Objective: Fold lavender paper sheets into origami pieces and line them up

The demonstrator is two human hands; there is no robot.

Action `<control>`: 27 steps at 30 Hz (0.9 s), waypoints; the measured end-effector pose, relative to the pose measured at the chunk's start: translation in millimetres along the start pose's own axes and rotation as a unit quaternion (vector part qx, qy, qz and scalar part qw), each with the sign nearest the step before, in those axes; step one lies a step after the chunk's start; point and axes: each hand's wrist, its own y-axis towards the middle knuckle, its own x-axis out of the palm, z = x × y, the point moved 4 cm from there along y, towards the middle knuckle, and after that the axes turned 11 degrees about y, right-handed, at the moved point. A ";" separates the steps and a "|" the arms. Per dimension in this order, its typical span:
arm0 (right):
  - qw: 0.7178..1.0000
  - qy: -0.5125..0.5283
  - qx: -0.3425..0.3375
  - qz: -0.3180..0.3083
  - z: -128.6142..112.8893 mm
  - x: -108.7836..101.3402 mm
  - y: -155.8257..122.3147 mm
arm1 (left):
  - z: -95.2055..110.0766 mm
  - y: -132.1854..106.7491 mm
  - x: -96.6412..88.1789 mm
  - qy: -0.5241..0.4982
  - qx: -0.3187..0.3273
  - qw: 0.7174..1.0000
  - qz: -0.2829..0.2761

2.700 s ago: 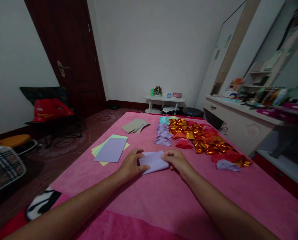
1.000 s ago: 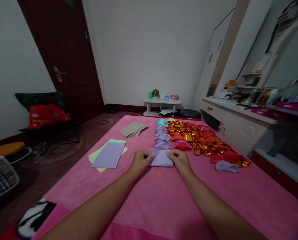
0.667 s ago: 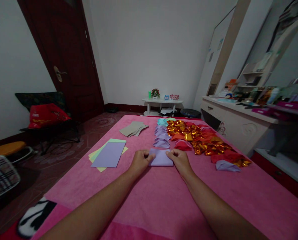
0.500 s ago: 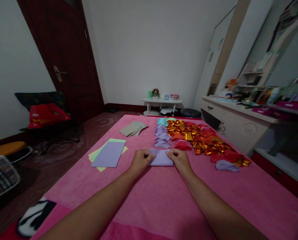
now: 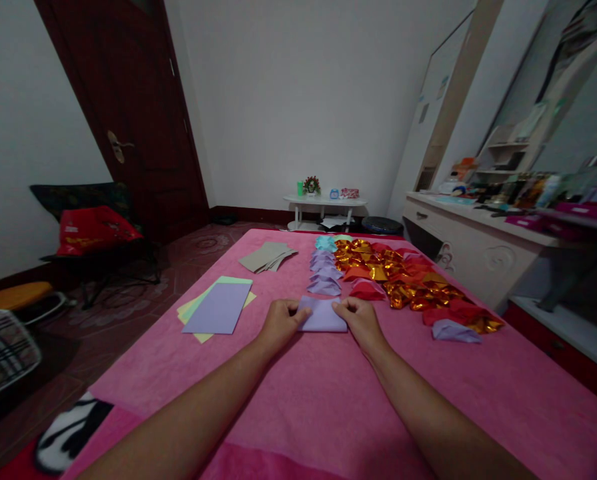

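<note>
A folded sheet of purple paper (image 5: 323, 316) lies in front of me on the pink cloth (image 5: 298, 393). My left hand (image 5: 282, 323) pinches its left edge, thumb on top. At the right edge my right hand (image 5: 362, 323) grips the same sheet between thumb and fingers. Just beyond it runs a column of folded purple paper pieces (image 5: 324, 285). To the left of my hands lies a stack of flat sheets, with a purple sheet (image 5: 218, 308) on top and green and yellow ones showing beneath.
Greyish-brown sheets (image 5: 267, 257) lie fanned at the far left of the cloth. Folded gold foil pieces (image 5: 423, 293) and red ones cover the right side. A dresser (image 5: 478, 233) stands at the right, a small white table (image 5: 323, 200) at the back, a chair with a red bag (image 5: 98, 230) at left.
</note>
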 end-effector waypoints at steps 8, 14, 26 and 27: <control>1.000 -0.009 0.000 -0.001 -0.3 0.4 -0.1 | -2.1 0.9 0.3 0.003 0.000 1.000 0.000; 1.000 -0.013 -0.003 -0.004 -0.8 1.0 0.3 | -0.9 0.5 0.7 0.002 -0.003 1.000 -0.004; 1.000 -0.009 0.000 -0.004 -2.4 1.1 -0.4 | -1.6 0.3 0.8 0.003 0.001 1.000 -0.009; 1.000 -0.010 0.000 -0.004 -2.7 1.2 -0.6 | -1.4 0.3 0.8 0.003 0.002 1.000 -0.009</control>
